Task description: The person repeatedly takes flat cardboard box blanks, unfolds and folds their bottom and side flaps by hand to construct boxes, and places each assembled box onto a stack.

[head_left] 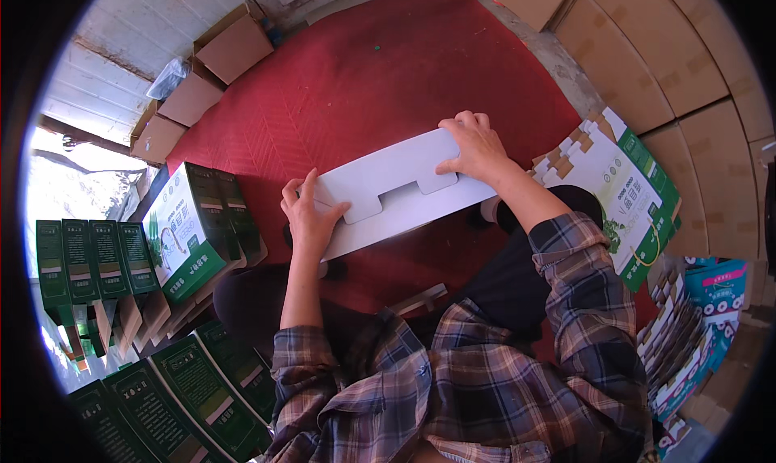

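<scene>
A long white cardboard box (356,170) is held in front of me, above my lap, tilted so its right end sits farther away. Its visible face has cut flaps and a notch in the middle. My left hand (307,216) grips the left end, thumb on the flap edge and fingers over the far edge. My right hand (478,149) grips the right end, its thumb on the other flap and its fingers curled over the far corner. The box's underside is hidden from view.
Standing green-and-white cartons (190,228) and rows of dark green cartons (198,390) are at my left. Flat printed carton blanks (618,196) lean at my right, before stacked brown boxes (647,50). Open brown boxes (234,46) line the far left of the red mat (380,67).
</scene>
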`<state>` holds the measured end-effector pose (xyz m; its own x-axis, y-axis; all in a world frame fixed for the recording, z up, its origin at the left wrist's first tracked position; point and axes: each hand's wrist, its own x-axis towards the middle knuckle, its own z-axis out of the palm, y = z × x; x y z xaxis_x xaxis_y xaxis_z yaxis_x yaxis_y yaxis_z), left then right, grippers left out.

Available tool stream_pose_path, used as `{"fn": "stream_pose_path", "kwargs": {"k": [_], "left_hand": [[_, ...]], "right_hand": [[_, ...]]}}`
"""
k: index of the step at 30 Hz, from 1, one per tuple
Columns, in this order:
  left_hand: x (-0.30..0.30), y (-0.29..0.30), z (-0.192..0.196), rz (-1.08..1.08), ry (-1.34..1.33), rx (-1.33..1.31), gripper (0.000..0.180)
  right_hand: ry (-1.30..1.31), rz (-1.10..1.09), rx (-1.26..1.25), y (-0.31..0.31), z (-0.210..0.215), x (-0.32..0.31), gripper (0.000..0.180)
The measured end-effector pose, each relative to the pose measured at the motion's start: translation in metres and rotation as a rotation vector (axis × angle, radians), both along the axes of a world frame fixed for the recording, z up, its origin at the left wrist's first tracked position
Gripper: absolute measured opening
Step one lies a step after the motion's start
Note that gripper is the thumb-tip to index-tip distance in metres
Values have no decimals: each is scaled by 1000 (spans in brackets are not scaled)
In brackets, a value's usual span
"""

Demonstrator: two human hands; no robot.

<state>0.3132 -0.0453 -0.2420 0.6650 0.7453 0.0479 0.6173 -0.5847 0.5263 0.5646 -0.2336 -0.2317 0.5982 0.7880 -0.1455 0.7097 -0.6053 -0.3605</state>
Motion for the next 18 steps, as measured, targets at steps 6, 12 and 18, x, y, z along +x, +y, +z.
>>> {"fn": "stream_pose_path", "kwargs": {"k": [6,12,18], "left_hand": [[12,-7,0,81,99,63,72],[-12,33,-39,142,-120,-7,53],[-53,64,-99,548,-345,-1238,51]], "right_hand": [[-183,-43,-50,7,-9,-10,72],[56,-193,347,-4,-27,21,45],[762,-622,111,-56,-99,69,58]]}}
